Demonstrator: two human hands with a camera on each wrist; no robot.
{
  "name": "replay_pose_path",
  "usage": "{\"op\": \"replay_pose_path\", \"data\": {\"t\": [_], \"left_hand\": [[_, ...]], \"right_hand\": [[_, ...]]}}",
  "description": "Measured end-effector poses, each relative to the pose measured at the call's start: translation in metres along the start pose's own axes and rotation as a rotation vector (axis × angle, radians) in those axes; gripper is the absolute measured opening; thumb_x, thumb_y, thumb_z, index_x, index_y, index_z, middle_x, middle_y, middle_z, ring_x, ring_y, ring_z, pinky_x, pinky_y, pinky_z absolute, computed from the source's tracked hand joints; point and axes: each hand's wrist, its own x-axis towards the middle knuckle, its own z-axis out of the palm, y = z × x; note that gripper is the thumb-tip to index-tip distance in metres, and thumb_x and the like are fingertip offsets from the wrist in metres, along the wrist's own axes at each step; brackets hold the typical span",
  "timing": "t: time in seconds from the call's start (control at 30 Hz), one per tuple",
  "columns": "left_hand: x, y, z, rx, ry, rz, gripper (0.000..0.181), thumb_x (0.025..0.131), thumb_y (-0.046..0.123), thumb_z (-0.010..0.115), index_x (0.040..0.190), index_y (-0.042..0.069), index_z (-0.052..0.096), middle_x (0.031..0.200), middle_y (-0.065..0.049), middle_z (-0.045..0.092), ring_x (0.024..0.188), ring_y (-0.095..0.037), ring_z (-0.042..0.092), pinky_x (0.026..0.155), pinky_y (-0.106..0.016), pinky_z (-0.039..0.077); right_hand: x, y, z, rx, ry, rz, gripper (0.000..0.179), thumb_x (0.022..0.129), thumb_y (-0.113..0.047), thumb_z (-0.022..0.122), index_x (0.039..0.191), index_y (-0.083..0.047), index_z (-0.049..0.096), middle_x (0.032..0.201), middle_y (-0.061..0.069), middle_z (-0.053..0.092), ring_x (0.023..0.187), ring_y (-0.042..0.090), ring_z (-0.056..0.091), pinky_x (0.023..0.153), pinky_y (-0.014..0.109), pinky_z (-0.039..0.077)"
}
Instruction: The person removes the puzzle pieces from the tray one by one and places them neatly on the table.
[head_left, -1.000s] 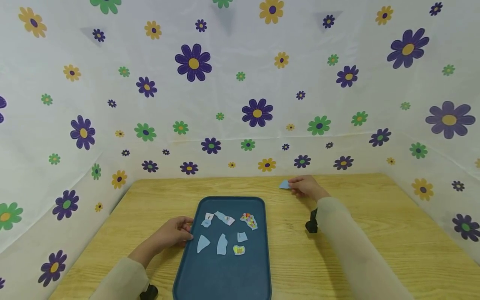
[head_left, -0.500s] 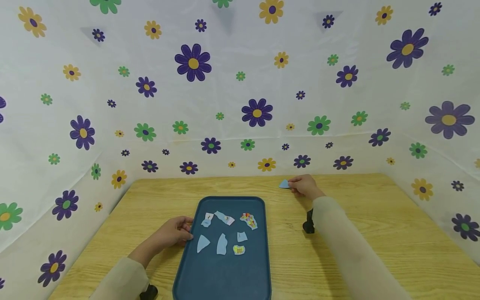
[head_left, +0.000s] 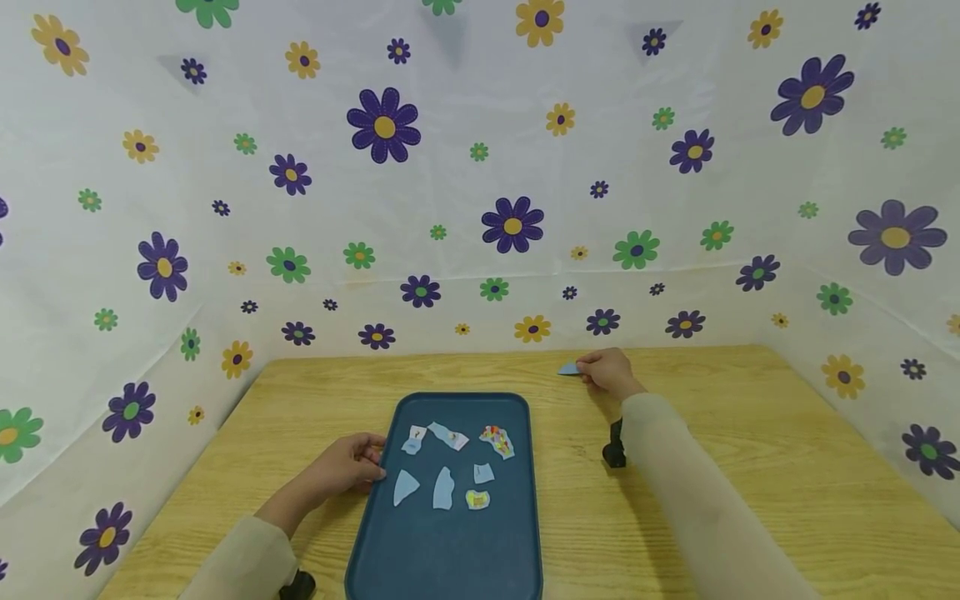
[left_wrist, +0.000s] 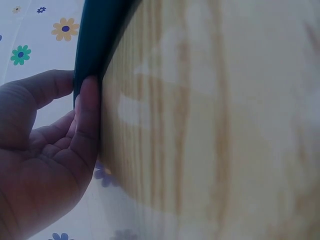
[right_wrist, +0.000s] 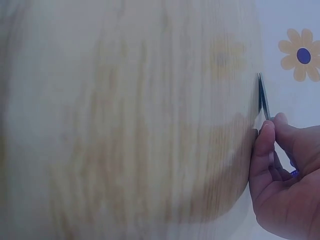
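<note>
My right hand (head_left: 609, 372) pinches a blue piece (head_left: 567, 369) near the back of the desk (head_left: 750, 433). My left hand (head_left: 349, 463) grips the tray (head_left: 450, 554). Seven pieces (head_left: 443, 489) lie there, none joined yet; mine is off it.

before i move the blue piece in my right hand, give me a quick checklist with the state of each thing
1. Grip of the right hand on the blue piece: ok, thumb and fingers pinch it.
2. Blue piece over the tray: not ok, it is past the tray's far end and to its right.
3. Left hand at the tray: ok, it holds the left edge.
4. Seven loose pieces inside the tray rim: ok, all within it.
5. Blue piece lifted off the table: cannot tell, its lower edge is too close to the surface.
</note>
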Motion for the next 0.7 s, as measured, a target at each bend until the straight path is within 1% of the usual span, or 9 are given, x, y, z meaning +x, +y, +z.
{"op": "replay_pose_path", "data": {"t": [0.2,0.4,0.57,0.7], "left_hand": [[0.001,-0.001,0.001,-0.002,0.008,-0.004,0.049,0.082,-0.003,0.069,0.129,-0.007,0.052,0.088,-0.01,0.053,0.077,-0.022,0.054,0.066,-0.035,0.053],[0.0,-0.002,-0.001,-0.005,-0.001,0.004,0.051,0.082,-0.003,0.069,0.129,-0.008,0.051,0.089,-0.01,0.053,0.077,-0.022,0.054,0.067,-0.035,0.053],[0.0,0.0,0.0,0.004,0.007,-0.007,0.05,0.083,-0.002,0.069,0.129,-0.007,0.052,0.09,-0.01,0.054,0.079,-0.022,0.054,0.067,-0.035,0.053],[-0.001,0.002,0.0,0.001,0.002,-0.012,0.049,0.083,-0.001,0.069,0.129,-0.007,0.052,0.091,-0.011,0.054,0.08,-0.022,0.054,0.068,-0.034,0.053]], "right_hand": [[0.001,0.0,0.0,-0.007,0.014,0.016,0.026,0.095,-0.009,0.061,0.115,0.007,0.066,0.074,0.006,0.064,0.062,0.011,0.056,0.054,0.022,0.048],[0.003,-0.001,0.002,-0.029,0.022,0.046,0.027,0.095,-0.012,0.062,0.116,0.004,0.066,0.083,0.009,0.064,0.069,0.015,0.056,0.058,0.023,0.049],[-0.004,-0.004,0.001,-0.023,0.012,0.023,0.029,0.096,-0.013,0.061,0.119,0.005,0.065,0.086,0.01,0.065,0.069,0.013,0.057,0.059,0.023,0.049],[-0.009,-0.004,0.001,0.016,-0.001,0.008,0.03,0.097,-0.013,0.06,0.12,0.005,0.064,0.087,0.01,0.066,0.069,0.013,0.057,0.06,0.023,0.049]]}}
